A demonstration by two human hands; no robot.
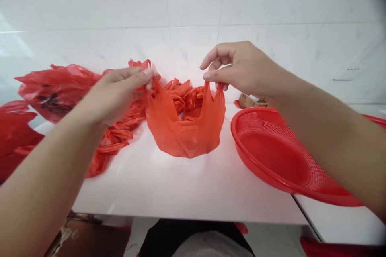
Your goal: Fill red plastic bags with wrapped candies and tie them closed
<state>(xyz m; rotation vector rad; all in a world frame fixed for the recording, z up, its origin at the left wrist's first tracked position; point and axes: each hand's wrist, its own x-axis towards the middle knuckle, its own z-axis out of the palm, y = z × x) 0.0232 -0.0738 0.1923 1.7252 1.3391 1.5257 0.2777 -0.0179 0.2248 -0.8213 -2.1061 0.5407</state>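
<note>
A thin orange-red plastic bag (188, 140) hangs by its two handles above the white table (169, 192). My left hand (120, 90) pinches the handle on the left between thumb and fingers. At the other handle, my right hand (238, 64) grips with its lower fingers and thumb, the wrist raised. Between the handles the bag's mouth sags into a U shape. Behind it and to the left lies a heap of crumpled red plastic bags (116, 136), partly covered by my left hand and forearm.
A large red plastic basket (271, 148) with perforated sides stands on the right, partly behind my right forearm. Larger red bags (57, 88) lie at the far left. A small cardboard piece (251, 100) rests near the tiled wall (193, 0). The table's front edge runs close to my lap.
</note>
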